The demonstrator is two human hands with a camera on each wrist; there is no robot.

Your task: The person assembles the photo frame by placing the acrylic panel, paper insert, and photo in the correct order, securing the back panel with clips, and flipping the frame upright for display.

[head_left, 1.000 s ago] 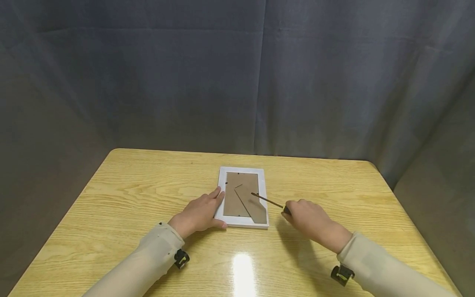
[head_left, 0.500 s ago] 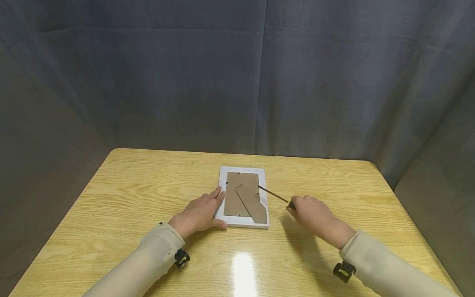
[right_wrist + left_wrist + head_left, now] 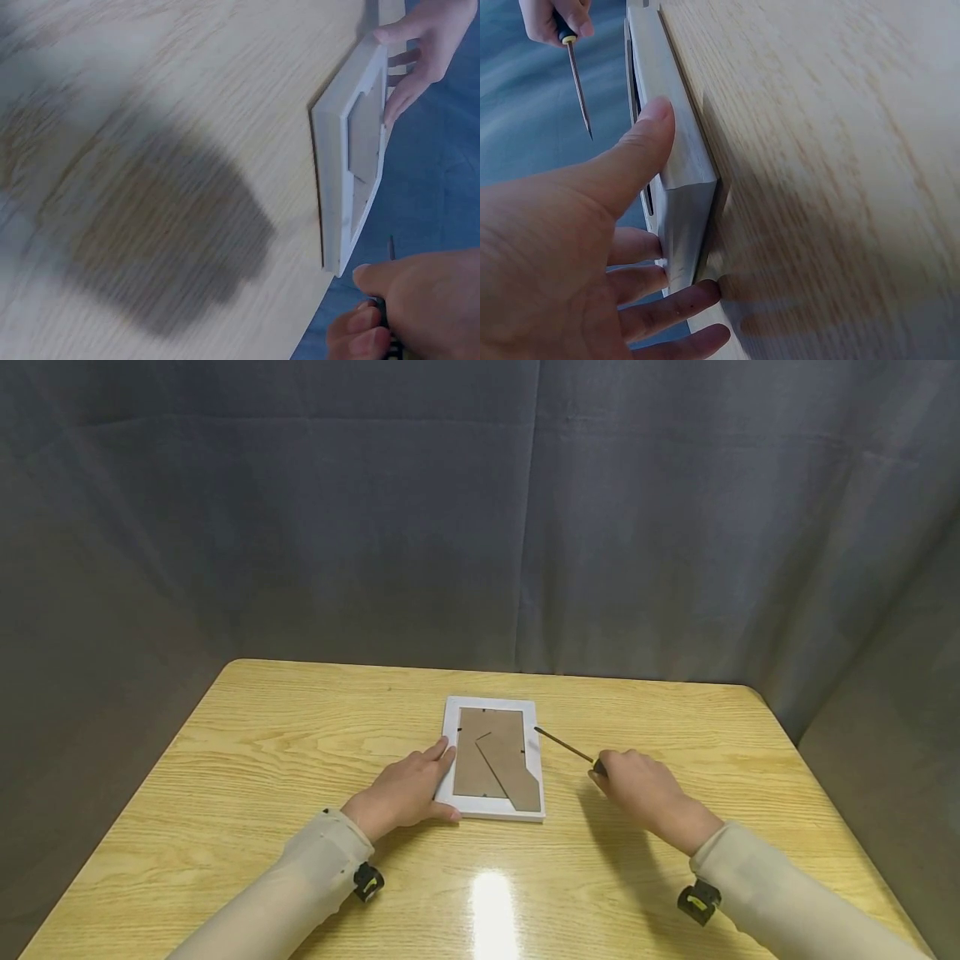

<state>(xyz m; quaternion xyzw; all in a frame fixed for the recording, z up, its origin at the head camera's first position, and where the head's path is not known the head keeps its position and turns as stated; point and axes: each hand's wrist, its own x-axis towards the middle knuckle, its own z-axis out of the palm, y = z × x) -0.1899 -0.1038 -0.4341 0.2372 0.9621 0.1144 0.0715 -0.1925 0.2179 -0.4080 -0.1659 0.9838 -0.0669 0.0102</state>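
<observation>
A white picture frame (image 3: 478, 808) lies face down on the table, its brown backing board (image 3: 498, 768) up. A cut stand flap and small dark tabs at the opening's edges show on the board. My left hand (image 3: 405, 787) holds the frame's near left corner, thumb along the near side (image 3: 656, 120) and fingers by the left side. My right hand (image 3: 645, 789) grips a screwdriver (image 3: 566, 747) by its dark and yellow handle. Its shaft points up and left, with the tip over the frame's right border in the head view. In the left wrist view, the tip is apart from the frame.
The wood-grain table (image 3: 300, 727) extends around the frame on all sides. A grey curtain (image 3: 375, 527) hangs behind it and along both sides. Each sleeve carries a small black wrist camera (image 3: 368, 882) near the cuff.
My right hand has moved right and slightly away from me, taking the screwdriver tip from over the backing board to the frame's right border. The left hand and frame have stayed nearly still.
</observation>
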